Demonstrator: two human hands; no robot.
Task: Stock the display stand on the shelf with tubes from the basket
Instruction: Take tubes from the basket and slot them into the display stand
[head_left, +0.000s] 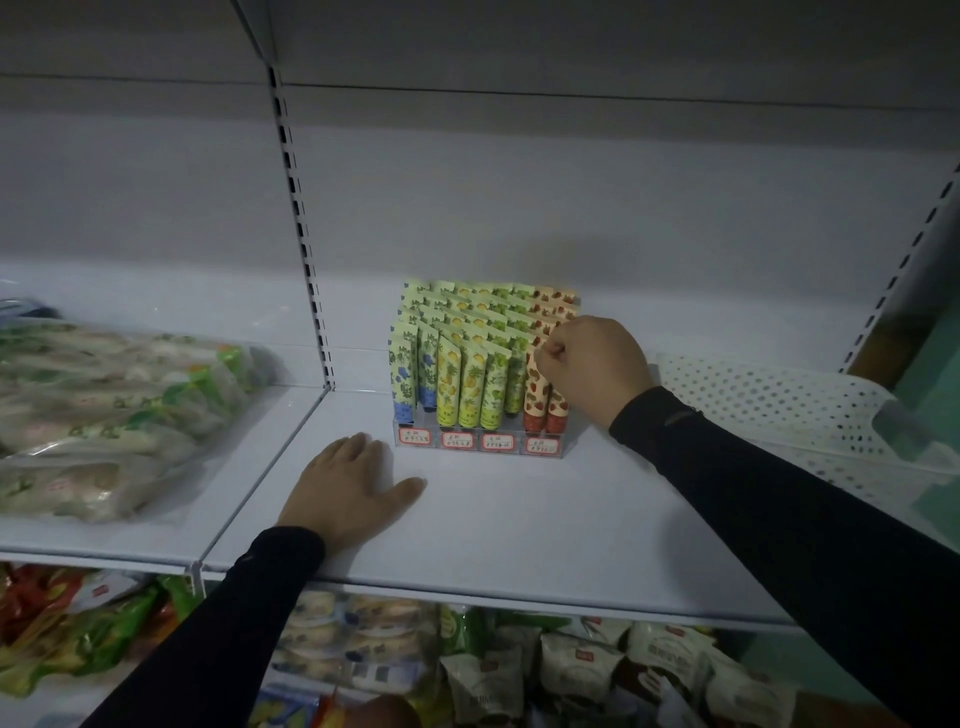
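From the head view, a clear acrylic display stand (480, 441) with four red-edged price labels sits on the white metal shelf (519, 519), towards the back. It is packed with upright printed tubes in rows: blue-patterned at the left, yellow and green in the middle, red strawberry-print tubes (537, 395) at the right. The right hand (592, 371) is curled at the top of the front red tubes, its fingertips seemingly pinching or pressing one; the exact grip is hidden by the knuckles. The left hand (353, 488) lies flat and relaxed on the shelf just in front and left of the stand, holding nothing. A white perforated plastic basket (779, 400) stands at the right; its contents cannot be seen. Bagged goods (114, 410) lie on the neighbouring shelf.

The step looks like seating a red tube in the rightmost column. The stand appears nearly full, so next probably comes pressing it home, then checking the basket.
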